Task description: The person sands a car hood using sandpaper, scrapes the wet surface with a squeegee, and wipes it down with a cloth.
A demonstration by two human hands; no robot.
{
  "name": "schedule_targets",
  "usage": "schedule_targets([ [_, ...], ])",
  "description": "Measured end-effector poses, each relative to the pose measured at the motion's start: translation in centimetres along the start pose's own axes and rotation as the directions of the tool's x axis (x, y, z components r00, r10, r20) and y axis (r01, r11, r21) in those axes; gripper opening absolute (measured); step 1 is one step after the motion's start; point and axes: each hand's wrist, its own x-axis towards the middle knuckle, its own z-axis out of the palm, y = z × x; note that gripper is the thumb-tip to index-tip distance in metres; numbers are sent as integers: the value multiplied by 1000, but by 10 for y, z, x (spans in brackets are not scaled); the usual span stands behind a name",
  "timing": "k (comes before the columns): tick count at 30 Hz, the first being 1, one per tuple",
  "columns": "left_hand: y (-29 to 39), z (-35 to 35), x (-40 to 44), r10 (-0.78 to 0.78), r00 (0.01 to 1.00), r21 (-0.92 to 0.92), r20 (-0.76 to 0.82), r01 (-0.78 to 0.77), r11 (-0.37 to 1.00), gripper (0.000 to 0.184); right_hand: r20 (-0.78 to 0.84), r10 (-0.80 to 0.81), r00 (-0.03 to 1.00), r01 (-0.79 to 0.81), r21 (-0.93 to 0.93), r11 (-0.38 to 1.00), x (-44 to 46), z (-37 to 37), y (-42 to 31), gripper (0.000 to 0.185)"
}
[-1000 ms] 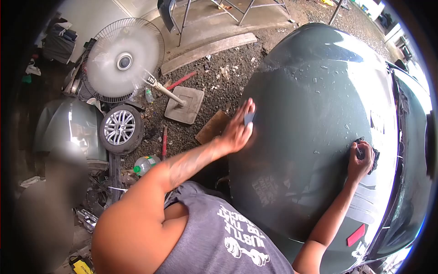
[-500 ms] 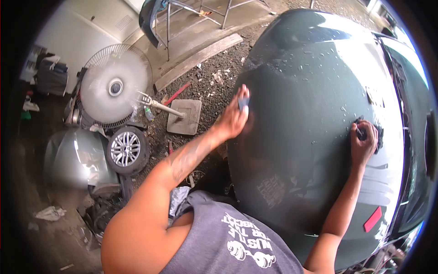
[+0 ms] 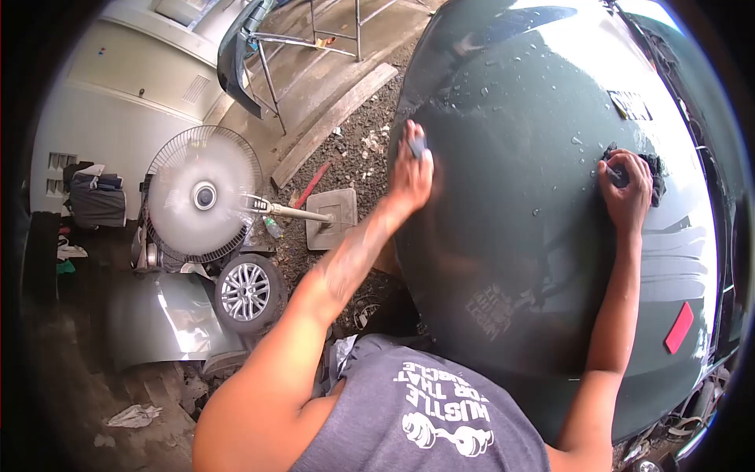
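Observation:
A dark green car hood [image 3: 511,220], wet with scattered droplets, fills the middle and right. At its left edge my left hand [image 3: 410,169] holds a small grey-blue pad [image 3: 417,146] against the surface under its fingers. Over on the right side of the hood, my right hand [image 3: 627,189] is closed around a black crumpled cloth [image 3: 655,179], which touches the hood. A red flat block [image 3: 679,327] lies on the hood's lower right, below my right hand.
A running pedestal fan [image 3: 205,196] stands at left, its square base [image 3: 331,219] on gravel. Beneath it are a wheel [image 3: 247,292] and a loose grey-green body panel [image 3: 169,315]. A metal stand [image 3: 267,79] holds a dark part at the top.
The view has shifted and turned, so the fan and wheel appear lower. My left hand has moved slightly up along the hood's left edge with the pad. My right hand still grips the cloth.

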Motion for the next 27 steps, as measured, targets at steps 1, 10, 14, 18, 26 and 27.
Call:
schedule_targets([
  [1, 28, -8, -27, 41, 998, 16, 44, -42, 999, 61, 16, -6, 1000, 6, -1, 1000, 3, 1, 2, 20],
  [10, 20, 1, 12, 40, 995, 60, 90, -46, 997, 60, 88, -6, 996, 17, -121, 993, 4, 0, -13, 17],
  [14, 132, -17, -91, 194, 953, -94, 234, -176, 980, 61, 56, 23, 998, -19, -84, 996, 3, 2, -10, 18],
  [18, 131, -24, -48, 249, 927, -91, 279, -233, 968, 63, 8, 74, 997, -73, -73, 995, 0, 2, -10, 19],
  [26, 169, -13, -100, 204, 923, -29, 326, -206, 978, 64, -79, 22, 997, -23, -16, 1000, 2, 8, -6, 19],
  [27, 175, -13, -102, 222, 908, -45, 354, -221, 974, 64, -63, 46, 997, -47, -14, 999, 4, 6, -6, 19],
])
